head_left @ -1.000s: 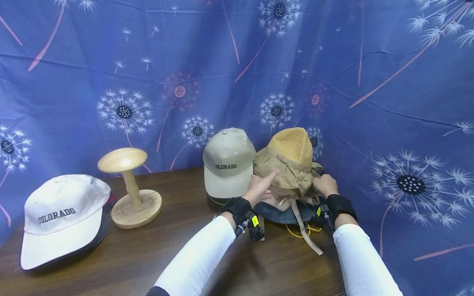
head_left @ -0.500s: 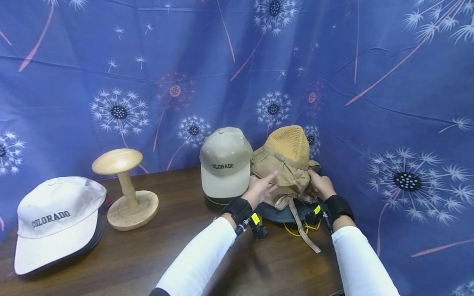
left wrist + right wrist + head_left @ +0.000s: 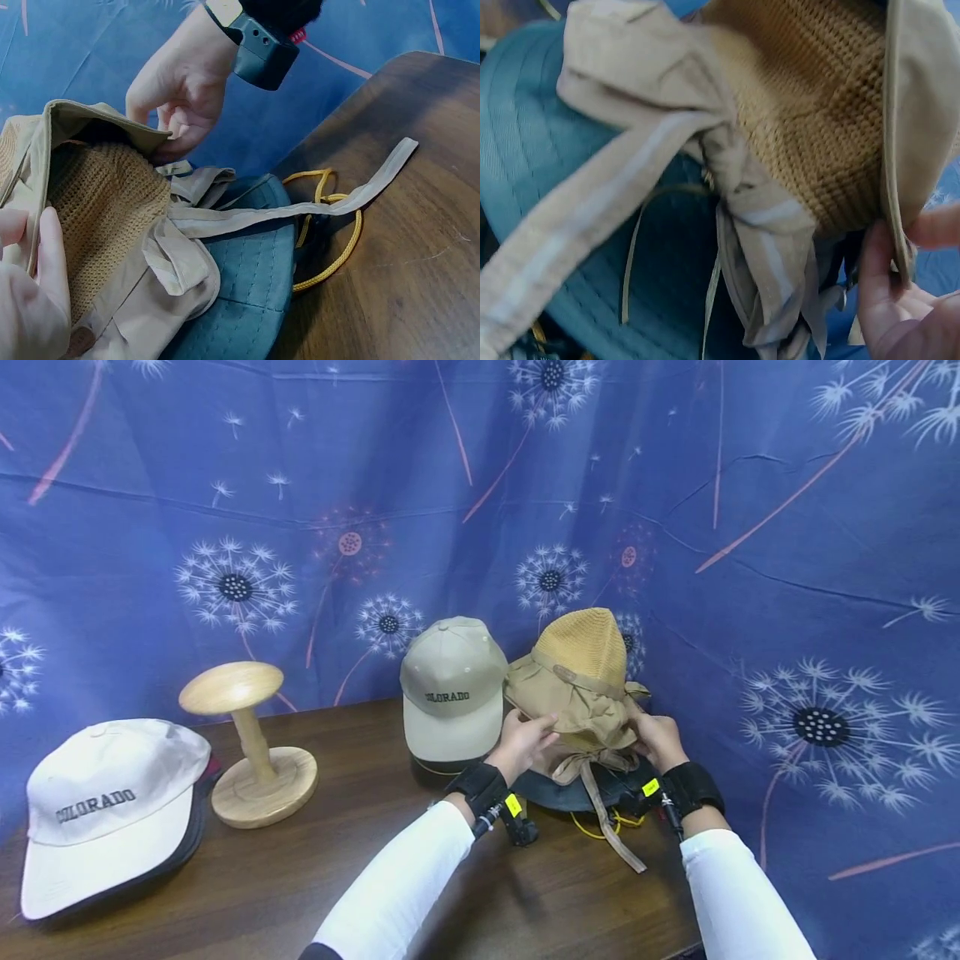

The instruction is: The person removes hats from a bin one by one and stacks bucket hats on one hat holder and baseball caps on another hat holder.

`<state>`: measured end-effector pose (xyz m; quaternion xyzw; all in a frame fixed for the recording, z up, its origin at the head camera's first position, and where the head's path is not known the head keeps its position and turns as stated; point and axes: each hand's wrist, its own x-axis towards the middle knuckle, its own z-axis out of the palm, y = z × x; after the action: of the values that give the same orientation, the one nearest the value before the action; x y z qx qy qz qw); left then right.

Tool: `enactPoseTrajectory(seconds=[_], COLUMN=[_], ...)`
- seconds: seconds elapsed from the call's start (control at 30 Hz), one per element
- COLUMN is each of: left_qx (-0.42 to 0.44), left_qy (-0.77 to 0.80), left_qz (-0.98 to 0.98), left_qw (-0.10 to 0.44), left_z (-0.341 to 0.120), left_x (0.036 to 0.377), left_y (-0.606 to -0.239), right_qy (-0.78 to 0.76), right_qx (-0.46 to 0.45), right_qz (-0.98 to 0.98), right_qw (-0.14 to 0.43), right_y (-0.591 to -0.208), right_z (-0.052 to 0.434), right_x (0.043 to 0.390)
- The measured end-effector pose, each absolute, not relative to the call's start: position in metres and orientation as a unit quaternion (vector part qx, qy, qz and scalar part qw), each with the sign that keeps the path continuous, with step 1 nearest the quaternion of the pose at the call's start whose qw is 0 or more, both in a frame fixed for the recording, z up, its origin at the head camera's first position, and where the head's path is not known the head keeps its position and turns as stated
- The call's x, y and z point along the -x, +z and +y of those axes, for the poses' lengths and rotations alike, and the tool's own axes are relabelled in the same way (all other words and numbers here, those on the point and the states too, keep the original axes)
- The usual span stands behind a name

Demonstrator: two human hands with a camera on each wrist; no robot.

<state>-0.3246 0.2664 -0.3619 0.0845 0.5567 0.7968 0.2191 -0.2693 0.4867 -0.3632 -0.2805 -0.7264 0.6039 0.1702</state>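
A tan sun hat point(image 3: 577, 693) with a woven straw-coloured crown and a floppy cloth brim sits at the right back, tilted. A cloth bow with a long hanging strap is tied on it. My left hand point(image 3: 521, 743) pinches the brim's near left edge, thumb above; in the left wrist view the edge lies between thumb and finger. My right hand point(image 3: 657, 739) pinches the brim on the right, as the right wrist view shows at the hand point(image 3: 911, 300). Beneath lies a teal hat point(image 3: 240, 277) with stitched brim and a yellow cord point(image 3: 349, 247).
A grey-beige COLORADO cap point(image 3: 453, 689) stands left of the sun hat, on something dark. Farther left are a wooden hat stand point(image 3: 255, 739) and a white COLORADO cap point(image 3: 112, 814) over a dark one. A blue dandelion-print cloth point(image 3: 450, 485) hangs behind the brown table point(image 3: 360, 852).
The sun hat has risen slightly. My right hand has shifted on the brim from a more closed pose to a pinch. The head view has turned slightly, shifting the scene left.
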Motion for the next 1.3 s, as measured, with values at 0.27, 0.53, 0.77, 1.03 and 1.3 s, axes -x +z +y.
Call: enactPoseTrajectory(seconds=[0.27, 0.53, 0.77, 1.03, 1.3], left_qx=[-0.113, -0.128, -0.13, -0.142, -0.182], left_qy=[0.808, 0.807, 0.811, 0.807, 0.804], left_qz=[0.547, 0.546, 0.537, 0.543, 0.543], left_qw=[0.187, 0.184, 0.192, 0.183, 0.159], left_z=[0.265, 0.268, 0.269, 0.267, 0.26], left_x=[0.322, 0.318, 0.316, 0.312, 0.307], left_y=[-0.355, -0.341, -0.334, -0.329, -0.319], right_qy=[0.596, 0.645, 0.656, 0.662, 0.72], right_qx=[0.287, 0.298, 0.3, 0.289, 0.253], right_qz=[-0.714, -0.646, -0.634, -0.626, -0.558], right_qw=[0.23, 0.278, 0.28, 0.293, 0.326], right_y=[-0.359, -0.343, -0.337, -0.33, -0.32], right_z=[0.485, 0.488, 0.487, 0.483, 0.48], right_x=[0.265, 0.263, 0.261, 0.253, 0.246])
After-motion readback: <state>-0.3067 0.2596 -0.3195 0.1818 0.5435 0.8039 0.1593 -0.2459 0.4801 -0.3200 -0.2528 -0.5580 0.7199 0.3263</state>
